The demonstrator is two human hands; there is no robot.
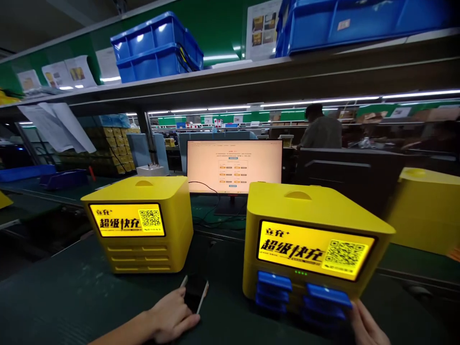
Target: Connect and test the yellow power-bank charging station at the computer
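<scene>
My left hand (pixel 170 316) is closed on a smartphone (pixel 195 293) with a dark screen, held low over the dark green worktop. At the lower right corner of the right yellow power bank cabinet (pixel 319 206), my right hand (pixel 366 326) shows stretched fingers close to the blue power banks (pixel 327 294); whether they touch is unclear. Several blue power banks jut from this cabinet's front in two stacks, below a lit screen (pixel 316 249) and small green lights. A second yellow cabinet (pixel 138 225) stands at left, its own screen lit, with yellow slot fronts.
Behind the cabinets a monitor (pixel 234 165) displays a page with buttons, its cables trailing on the bench. Blue bins (pixel 154 50) sit on the overhead shelf (pixel 230 79). Another yellow box (pixel 427 211) stands at far right. Further back, a person (pixel 321 129) faces away.
</scene>
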